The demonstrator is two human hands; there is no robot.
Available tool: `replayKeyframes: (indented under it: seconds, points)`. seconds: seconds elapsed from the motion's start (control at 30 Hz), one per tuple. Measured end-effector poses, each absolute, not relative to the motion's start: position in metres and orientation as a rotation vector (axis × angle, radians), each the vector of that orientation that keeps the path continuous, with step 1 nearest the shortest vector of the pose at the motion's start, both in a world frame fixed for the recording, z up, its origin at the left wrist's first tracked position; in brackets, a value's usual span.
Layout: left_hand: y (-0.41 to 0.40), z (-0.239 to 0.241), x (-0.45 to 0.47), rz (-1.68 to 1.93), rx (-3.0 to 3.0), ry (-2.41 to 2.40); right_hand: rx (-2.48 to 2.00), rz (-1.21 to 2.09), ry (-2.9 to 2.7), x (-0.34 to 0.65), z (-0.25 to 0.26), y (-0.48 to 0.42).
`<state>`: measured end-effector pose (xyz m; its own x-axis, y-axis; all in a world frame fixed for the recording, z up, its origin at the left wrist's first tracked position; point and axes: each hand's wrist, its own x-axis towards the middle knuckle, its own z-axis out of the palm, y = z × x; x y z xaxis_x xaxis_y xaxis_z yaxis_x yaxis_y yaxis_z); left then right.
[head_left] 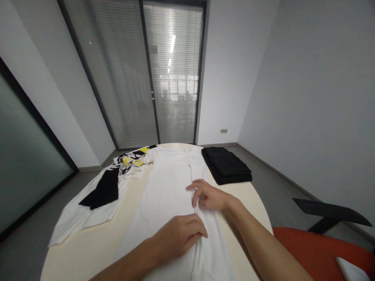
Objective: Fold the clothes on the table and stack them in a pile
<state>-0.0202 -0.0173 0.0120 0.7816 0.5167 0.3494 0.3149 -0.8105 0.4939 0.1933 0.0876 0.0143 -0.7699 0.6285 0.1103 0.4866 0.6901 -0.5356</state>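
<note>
A white T-shirt point(168, 183) lies lengthwise on the table, its right side folded inward along a long, wrinkled edge. My left hand point(186, 236) is closed at that edge near the front, with fingers curled together on the fabric; its thumb is hidden. Farther up the same edge rests my right hand point(206, 194), its fingers bent but apart, touching the cloth.
The round cream table point(88, 249) holds a heap of patterned, black and white clothes point(105, 187) at left. Folded black garments point(225, 164) are stacked at the right rear. A red-orange chair point(316, 249) with a black armrest point(328, 208) stands at right.
</note>
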Motion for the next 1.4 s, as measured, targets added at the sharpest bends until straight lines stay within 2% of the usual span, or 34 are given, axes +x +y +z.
replayKeyframes:
  seconds: [0.23,0.33,0.5,0.73,0.9,1.17,1.4]
  points:
    - [-0.007,0.021,-0.038,0.382,2.627,0.747,-0.879,0.858,-2.523,0.197,0.027,0.084]
    - [-0.005,0.020,-0.041,0.373,2.616,0.662,-0.942,0.984,-2.430,0.206,0.033,0.085]
    - [-0.009,0.018,-0.037,0.381,2.663,0.460,-0.891,0.975,-2.410,0.222,0.032,0.092]
    - [-0.022,0.025,-0.025,0.181,2.550,0.302,-0.811,1.025,-2.473,0.218,0.028,0.093]
    - [-0.021,0.016,-0.031,0.289,2.479,0.458,-0.947,0.992,-2.497,0.216,0.026,0.091]
    - [-0.011,0.021,-0.045,-0.194,2.415,0.788,-1.061,0.961,-2.582,0.222,0.016,0.094]
    - [-0.010,0.032,-0.041,-0.254,2.382,0.867,-1.061,1.101,-2.555,0.223,0.028,0.088]
